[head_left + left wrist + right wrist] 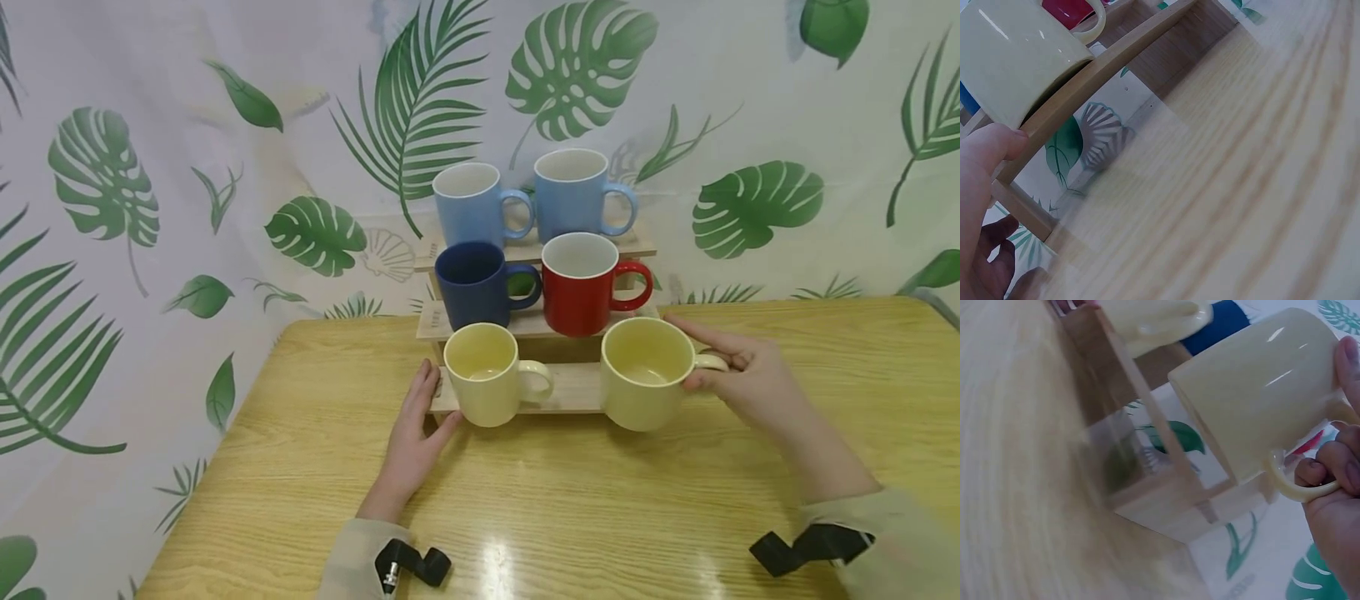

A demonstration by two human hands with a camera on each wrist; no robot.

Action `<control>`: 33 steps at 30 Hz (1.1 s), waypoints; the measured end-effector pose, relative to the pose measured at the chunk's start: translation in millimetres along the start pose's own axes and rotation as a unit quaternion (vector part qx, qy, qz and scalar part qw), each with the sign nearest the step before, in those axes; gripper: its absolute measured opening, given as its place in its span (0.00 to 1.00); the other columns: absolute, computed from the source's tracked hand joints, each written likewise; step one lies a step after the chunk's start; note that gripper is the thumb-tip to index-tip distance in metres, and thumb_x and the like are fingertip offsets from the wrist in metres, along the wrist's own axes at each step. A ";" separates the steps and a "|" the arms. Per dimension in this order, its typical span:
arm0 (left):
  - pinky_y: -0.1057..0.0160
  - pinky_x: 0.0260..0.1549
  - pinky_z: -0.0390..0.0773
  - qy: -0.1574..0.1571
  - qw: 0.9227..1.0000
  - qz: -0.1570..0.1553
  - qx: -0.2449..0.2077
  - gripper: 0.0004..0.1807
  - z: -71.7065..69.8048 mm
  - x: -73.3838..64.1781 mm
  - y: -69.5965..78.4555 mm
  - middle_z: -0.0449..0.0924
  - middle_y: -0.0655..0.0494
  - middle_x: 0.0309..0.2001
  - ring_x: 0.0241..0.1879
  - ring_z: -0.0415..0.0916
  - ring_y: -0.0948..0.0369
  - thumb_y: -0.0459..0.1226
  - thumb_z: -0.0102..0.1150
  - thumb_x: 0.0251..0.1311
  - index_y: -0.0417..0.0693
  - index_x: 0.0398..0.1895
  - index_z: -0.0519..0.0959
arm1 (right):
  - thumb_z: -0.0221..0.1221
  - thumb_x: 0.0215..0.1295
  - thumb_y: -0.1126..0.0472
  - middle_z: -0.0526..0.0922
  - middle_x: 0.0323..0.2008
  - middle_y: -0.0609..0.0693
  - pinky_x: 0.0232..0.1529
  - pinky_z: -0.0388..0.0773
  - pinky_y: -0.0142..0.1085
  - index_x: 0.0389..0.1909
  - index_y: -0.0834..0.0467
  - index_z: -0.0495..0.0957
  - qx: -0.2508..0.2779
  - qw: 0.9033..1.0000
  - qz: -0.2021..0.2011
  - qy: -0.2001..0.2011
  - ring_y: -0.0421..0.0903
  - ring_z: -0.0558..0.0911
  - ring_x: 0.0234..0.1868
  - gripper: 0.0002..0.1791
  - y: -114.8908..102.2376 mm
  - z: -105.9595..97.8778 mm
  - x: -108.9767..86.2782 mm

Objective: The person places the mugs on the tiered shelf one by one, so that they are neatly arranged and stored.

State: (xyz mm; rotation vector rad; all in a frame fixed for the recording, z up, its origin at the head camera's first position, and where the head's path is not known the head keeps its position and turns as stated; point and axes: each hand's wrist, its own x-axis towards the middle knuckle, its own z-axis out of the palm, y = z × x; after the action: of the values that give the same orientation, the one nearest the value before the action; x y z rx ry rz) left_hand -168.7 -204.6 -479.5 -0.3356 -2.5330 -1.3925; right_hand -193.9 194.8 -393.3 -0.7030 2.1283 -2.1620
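A tiered wooden rack (573, 389) carries several mugs. My left hand (408, 442) holds the left end of its lowest tier, thumb at the front edge, fingers along the side. Beside that thumb, a pale yellow mug (487, 392) stands upright, handle to the right. With my right hand (757, 383) I grip a second yellow mug (647, 396) at the right end of the same tier. Fingers curl through its handle (1291, 487) and the thumb (1349, 359) lies near its rim. Whether its base touches the board cannot be told.
On the middle tier are a dark blue mug (472, 292) and a red mug (577, 292). Two light blue mugs, a left one (472, 212) and a right one (572, 200), occupy the top. A leaf-print cloth (315, 150) hangs behind the wooden table (570, 508).
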 end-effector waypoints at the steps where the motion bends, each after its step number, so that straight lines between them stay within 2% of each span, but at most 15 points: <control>1: 0.50 0.67 0.51 0.000 1.000 0.000 0.000 0.40 0.0 0.3 0.2 0.45 0.51 0.75 0.73 0.42 0.56 0.44 0.60 0.63 0.42 0.74 0.54 | 0.61 0.57 0.77 0.79 0.56 0.41 0.40 0.78 0.27 0.64 0.61 0.71 -0.011 1.000 0.000 0.003 0.36 0.79 0.48 0.32 1.8 3.5 0.6; 7: 0.49 0.67 0.50 -0.002 1.000 -0.001 0.003 0.40 0.6 0.0 -1.2 0.45 0.54 0.75 0.73 0.43 0.56 0.44 0.60 0.63 0.44 0.74 0.55 | 0.63 0.54 0.77 0.78 0.56 0.40 0.39 0.77 0.25 0.61 0.58 0.75 -0.029 0.999 -0.011 0.014 0.34 0.77 0.51 0.32 11.5 18.8 3.9; 10: 0.49 0.67 0.50 -0.003 1.000 0.002 -0.001 0.40 1.5 -0.6 -2.9 0.45 0.53 0.75 0.73 0.43 0.55 0.43 0.61 0.63 0.44 0.74 0.55 | 0.64 0.54 0.76 0.78 0.56 0.39 0.39 0.77 0.25 0.62 0.58 0.74 -0.048 0.999 -0.002 0.016 0.34 0.77 0.51 0.31 14.6 24.3 7.1; 12: 0.49 0.67 0.50 -0.003 1.000 0.003 -0.005 0.40 1.6 -1.0 -3.3 0.45 0.54 0.75 0.73 0.43 0.55 0.43 0.61 0.63 0.44 0.74 0.55 | 0.65 0.55 0.74 0.78 0.56 0.37 0.39 0.77 0.25 0.63 0.58 0.73 -0.072 0.997 0.008 0.017 0.34 0.77 0.48 0.32 15.7 27.5 9.9; 16: 0.50 0.67 0.50 0.002 1.000 0.003 -0.004 0.39 1.0 -0.9 -2.4 0.45 0.54 0.75 0.73 0.43 0.55 0.42 0.61 0.63 0.44 0.74 0.55 | 0.65 0.57 0.71 0.79 0.54 0.36 0.39 0.77 0.26 0.63 0.56 0.73 -0.089 0.996 0.027 0.019 0.35 0.78 0.44 0.31 16.4 32.9 15.8; 19: 0.50 0.67 0.50 0.004 1.000 0.004 -0.002 0.39 0.2 -0.3 -1.7 0.45 0.54 0.75 0.73 0.43 0.56 0.42 0.61 0.63 0.43 0.74 0.55 | 0.65 0.57 0.71 0.79 0.55 0.38 0.40 0.77 0.26 0.63 0.56 0.73 -0.072 0.997 0.019 0.019 0.35 0.78 0.45 0.31 17.0 35.7 19.4; 24: 0.49 0.67 0.50 0.003 1.000 0.004 -0.002 0.39 0.4 0.5 -1.0 0.45 0.52 0.75 0.73 0.43 0.56 0.42 0.61 0.63 0.42 0.73 0.55 | 0.65 0.54 0.74 0.79 0.55 0.41 0.39 0.77 0.25 0.62 0.61 0.73 -0.021 0.999 -0.025 0.022 0.37 0.80 0.44 0.31 22.2 39.3 22.5; 27: 0.49 0.67 0.50 0.003 1.000 0.002 -0.004 0.39 0.3 0.3 -0.2 0.45 0.52 0.75 0.73 0.43 0.56 0.42 0.61 0.63 0.43 0.74 0.55 | 0.65 0.54 0.73 0.80 0.53 0.40 0.37 0.78 0.25 0.62 0.61 0.74 -0.018 0.999 -0.030 0.033 0.37 0.80 0.42 0.31 25.8 41.4 22.8; 33: 0.50 0.67 0.50 0.000 1.000 -0.006 -0.006 0.39 -0.7 -0.2 0.7 0.45 0.53 0.75 0.73 0.42 0.57 0.43 0.60 0.64 0.45 0.74 0.54 | 0.65 0.56 0.69 0.78 0.54 0.36 0.36 0.77 0.24 0.63 0.57 0.74 -0.079 0.995 -0.016 0.057 0.35 0.79 0.42 0.30 29.0 43.4 22.2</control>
State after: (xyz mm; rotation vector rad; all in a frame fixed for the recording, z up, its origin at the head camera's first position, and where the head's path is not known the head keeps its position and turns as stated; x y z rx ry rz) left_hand -168.3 -204.9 -478.7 -0.3242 -2.5322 -1.4117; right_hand -207.8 144.7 -415.9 -0.6416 2.3830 -2.1168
